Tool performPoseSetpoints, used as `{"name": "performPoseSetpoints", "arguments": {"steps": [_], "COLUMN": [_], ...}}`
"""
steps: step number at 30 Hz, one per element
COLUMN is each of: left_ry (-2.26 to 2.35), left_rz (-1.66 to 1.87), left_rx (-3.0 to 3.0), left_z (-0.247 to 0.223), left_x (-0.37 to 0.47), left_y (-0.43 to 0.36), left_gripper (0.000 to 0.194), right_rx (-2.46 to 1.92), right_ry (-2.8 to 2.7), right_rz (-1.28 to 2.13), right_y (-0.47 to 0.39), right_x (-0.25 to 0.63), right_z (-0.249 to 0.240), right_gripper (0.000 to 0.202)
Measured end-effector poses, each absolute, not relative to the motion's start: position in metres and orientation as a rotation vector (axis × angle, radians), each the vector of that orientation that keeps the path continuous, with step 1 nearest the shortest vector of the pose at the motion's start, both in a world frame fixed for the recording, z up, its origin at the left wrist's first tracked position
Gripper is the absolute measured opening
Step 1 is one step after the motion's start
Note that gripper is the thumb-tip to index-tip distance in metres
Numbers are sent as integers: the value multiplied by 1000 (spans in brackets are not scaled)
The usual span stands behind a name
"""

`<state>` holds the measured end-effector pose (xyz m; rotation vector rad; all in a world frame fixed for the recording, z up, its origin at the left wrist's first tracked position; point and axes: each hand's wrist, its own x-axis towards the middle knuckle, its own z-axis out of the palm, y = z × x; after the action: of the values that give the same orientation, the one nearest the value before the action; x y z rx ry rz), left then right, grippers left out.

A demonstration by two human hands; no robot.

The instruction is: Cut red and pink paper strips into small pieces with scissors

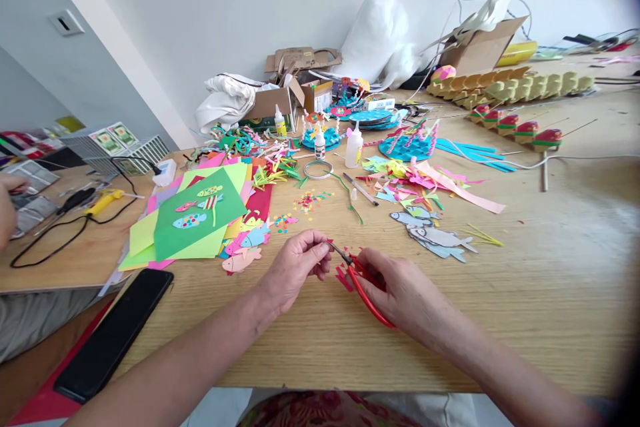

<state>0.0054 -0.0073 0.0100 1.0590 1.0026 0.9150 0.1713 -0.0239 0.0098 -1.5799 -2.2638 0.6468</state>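
Near the table's front middle, my left hand (303, 263) pinches a tiny piece of red paper (330, 242) between thumb and fingertips. My right hand (395, 287) is wrapped round the red-handled scissors (367, 290), whose tips point left and touch or nearly touch that piece. Red paper scraps (344, 277) lie on the table beneath the scissors. Beyond my hands is a scatter of small coloured paper dots (310, 200). Left of my left hand lie cut paper fish (241, 260); grey and blue paper fish (440, 237) are on the right.
Green card (175, 233) with decorated fish tops a paper stack. A black phone (115, 337) lies front left. Glue bottles (353, 147), a tape ring (318, 169), a pen (361, 189) and paper strips (435, 180) are further back. Another person's hand (7, 203) shows at the far left.
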Motion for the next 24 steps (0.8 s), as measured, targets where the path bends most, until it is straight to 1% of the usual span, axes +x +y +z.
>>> {"name": "performPoseSetpoints", "arguments": {"steps": [8,19,24], "left_ry": [972,982,997], "left_rz": [897,857,860], "left_rx": [998,988,979], "left_z": [11,6,4], "left_x": [5,4,3], "left_y": [-9,-8,-8], "left_gripper": [18,15,14], "right_rx": [-1632,-1667,-1658], "right_ry": [-2299,-2372,-2376], "right_rz": [572,439,460], "right_y": [-26,-27,-28], "right_x": [171,170,169], "right_z": [8,4,5], "right_gripper": [19,22,20]}}
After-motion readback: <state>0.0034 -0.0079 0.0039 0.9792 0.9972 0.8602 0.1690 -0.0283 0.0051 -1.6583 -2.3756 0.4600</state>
